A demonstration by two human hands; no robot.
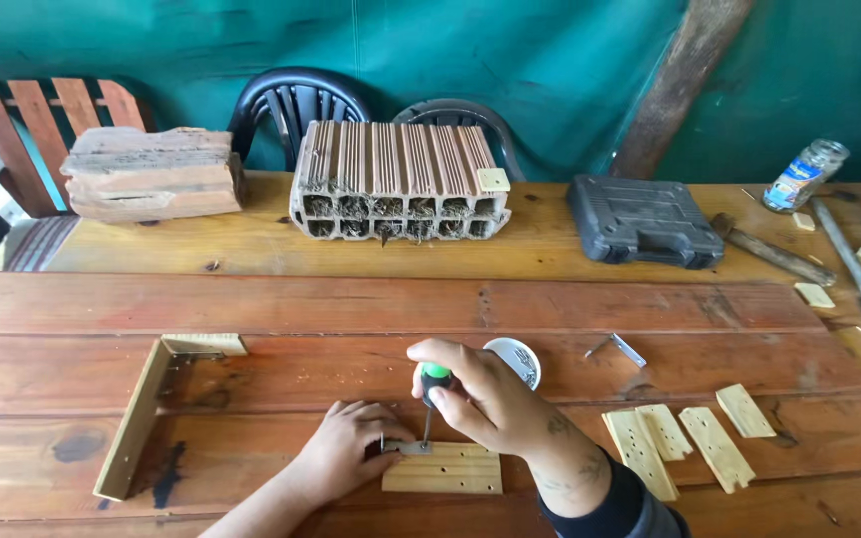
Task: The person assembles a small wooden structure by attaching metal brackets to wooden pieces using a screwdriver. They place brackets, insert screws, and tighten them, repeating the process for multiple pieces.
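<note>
My right hand grips a screwdriver with a green and black handle, held upright, its tip down on a small metal bracket. That bracket lies along the top edge of a small pale wooden block on the wooden table. My left hand presses flat on the table at the block's left end, fingers touching the bracket. A small white round lid sits just behind my right hand.
An L-shaped wooden frame lies at the left. Several pale drilled wood pieces and a metal angle bracket lie at the right. At the back stand a hollow clay brick, a wood chunk, a black tool case, a jar.
</note>
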